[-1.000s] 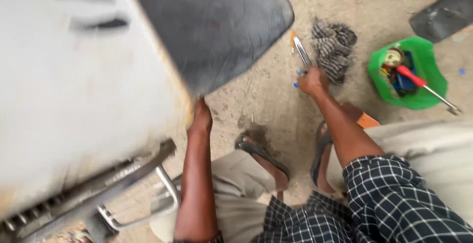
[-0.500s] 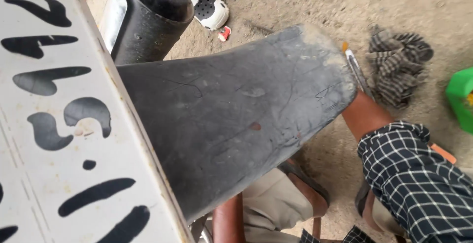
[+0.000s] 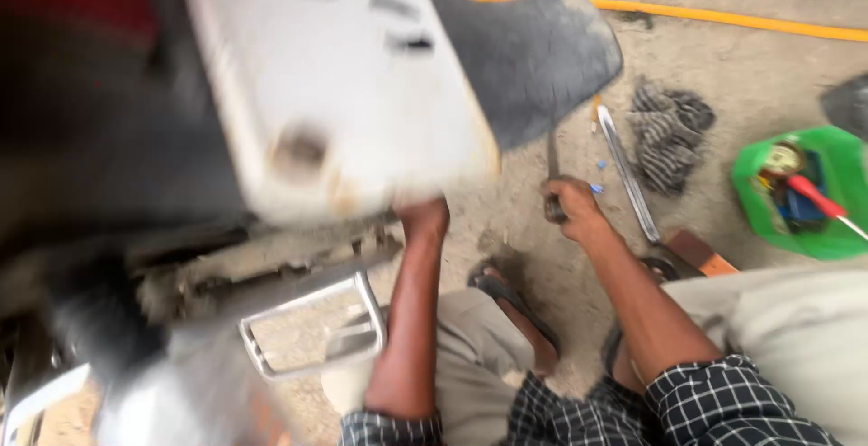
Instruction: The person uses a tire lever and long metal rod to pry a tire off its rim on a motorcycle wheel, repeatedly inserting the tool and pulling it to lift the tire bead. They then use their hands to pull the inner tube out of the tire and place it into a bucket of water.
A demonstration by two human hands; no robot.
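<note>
Under the mudguard (image 3: 533,57), right hand (image 3: 568,206) grip closed around a metal tool (image 3: 551,161), left hand (image 3: 425,218) grip hidden behind the plate (image 3: 334,75)

roadside motorbike repair spot: bare dirt ground (image 3: 778,57), mudguard (image 3: 533,57), tool tub (image 3: 836,243), rag (image 3: 667,134).

Left hand (image 3: 425,218) and right hand (image 3: 571,209): bare, no gloves, rings or watch visible; forearms bare; sleeves (image 3: 737,401) of dark navy cloth with fine white check, rolled above the elbows; trousers (image 3: 470,356) light beige; sandals (image 3: 515,306) dark, open-toed, worn on both feet.
</note>
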